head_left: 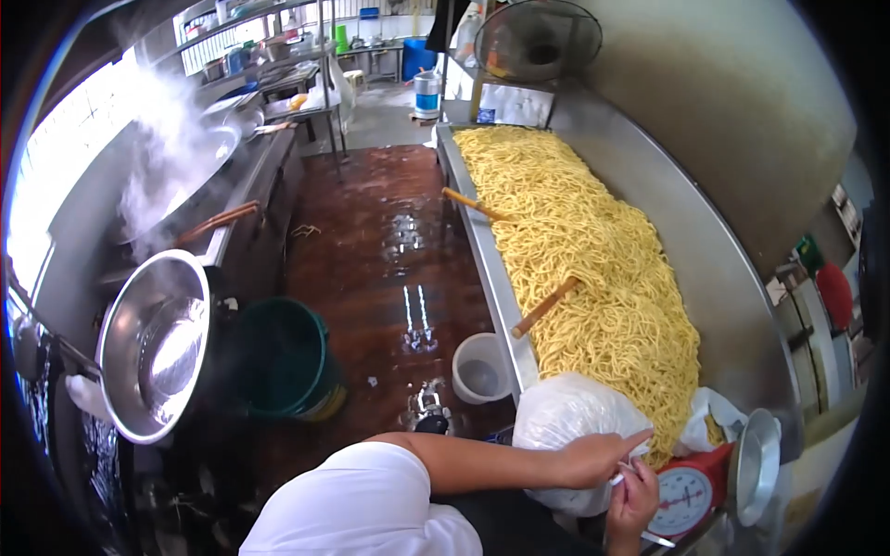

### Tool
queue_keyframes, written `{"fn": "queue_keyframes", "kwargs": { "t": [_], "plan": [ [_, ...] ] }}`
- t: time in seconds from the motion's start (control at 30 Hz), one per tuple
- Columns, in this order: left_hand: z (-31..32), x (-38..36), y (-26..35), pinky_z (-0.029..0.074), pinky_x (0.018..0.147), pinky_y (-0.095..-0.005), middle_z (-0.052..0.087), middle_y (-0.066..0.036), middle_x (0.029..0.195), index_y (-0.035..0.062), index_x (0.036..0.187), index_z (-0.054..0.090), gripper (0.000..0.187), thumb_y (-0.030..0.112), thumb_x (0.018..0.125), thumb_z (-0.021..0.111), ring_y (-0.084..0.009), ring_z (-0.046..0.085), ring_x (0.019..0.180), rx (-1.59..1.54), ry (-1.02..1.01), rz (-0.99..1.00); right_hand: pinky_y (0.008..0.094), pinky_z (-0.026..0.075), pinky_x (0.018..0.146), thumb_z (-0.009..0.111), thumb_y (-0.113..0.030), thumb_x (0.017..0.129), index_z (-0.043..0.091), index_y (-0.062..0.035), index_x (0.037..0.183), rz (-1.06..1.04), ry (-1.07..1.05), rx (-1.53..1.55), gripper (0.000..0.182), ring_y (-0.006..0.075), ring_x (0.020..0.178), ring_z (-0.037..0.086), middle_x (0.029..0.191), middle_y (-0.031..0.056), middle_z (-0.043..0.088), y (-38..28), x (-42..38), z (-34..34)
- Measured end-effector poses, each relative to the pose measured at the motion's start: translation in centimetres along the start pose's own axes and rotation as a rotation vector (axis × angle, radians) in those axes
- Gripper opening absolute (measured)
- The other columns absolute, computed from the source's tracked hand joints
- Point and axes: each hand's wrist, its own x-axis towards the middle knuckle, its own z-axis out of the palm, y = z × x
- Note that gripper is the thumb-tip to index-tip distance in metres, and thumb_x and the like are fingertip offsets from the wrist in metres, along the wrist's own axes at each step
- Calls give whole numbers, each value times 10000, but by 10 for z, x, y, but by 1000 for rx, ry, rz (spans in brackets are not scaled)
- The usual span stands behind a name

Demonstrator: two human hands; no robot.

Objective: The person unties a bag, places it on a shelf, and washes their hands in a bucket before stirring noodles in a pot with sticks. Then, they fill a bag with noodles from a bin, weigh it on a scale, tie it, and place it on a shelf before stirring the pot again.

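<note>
A bulging clear plastic bag [577,412] with pale contents leans against the front end of the noodle trough. My left hand [598,461] reaches across it from the left and grips its gathered neck, with the index finger stretched out. Just below, my right hand [634,500] is closed at the same neck, fingers pinched around a thin white strip. Right beside my right hand stands a red dial scale [684,496] with a round metal pan [758,468]. Yellow noodles [593,269] lie heaped behind the bag.
Wooden sticks [545,308] poke out of the noodles over the steel trough's edge [482,269]. A white bucket [481,369] and a green bin [289,361] stand on the wet floor. A metal bowl [154,347] hangs at left, near a steaming wok [190,185]. A fan [538,42] is beyond.
</note>
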Motion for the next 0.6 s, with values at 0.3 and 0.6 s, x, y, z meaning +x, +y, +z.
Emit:
{"fn": "queue_keyframes", "kwargs": {
  "t": [0.3, 0.6],
  "plan": [
    [21, 0, -30, 483, 724, -443, 607, -134, 897, 90, 1319, 503, 576, 117, 762, 646, -335, 596, 845, 222, 206, 393, 401, 491, 626, 522, -49, 897, 614, 19, 925, 330, -225, -138, 118, 291, 671, 611, 765, 133, 619, 33, -10, 8],
    [22, 0, -32, 472, 746, -392, 580, -97, 905, 86, 1044, 628, 288, 144, 762, 641, -287, 580, 910, 239, 264, 390, 282, 528, 460, 504, -195, 978, 585, -22, 1077, 1077, -246, 883, 214, 134, 499, 566, 671, 41, 574, 27, 6, -5]
  ]
}}
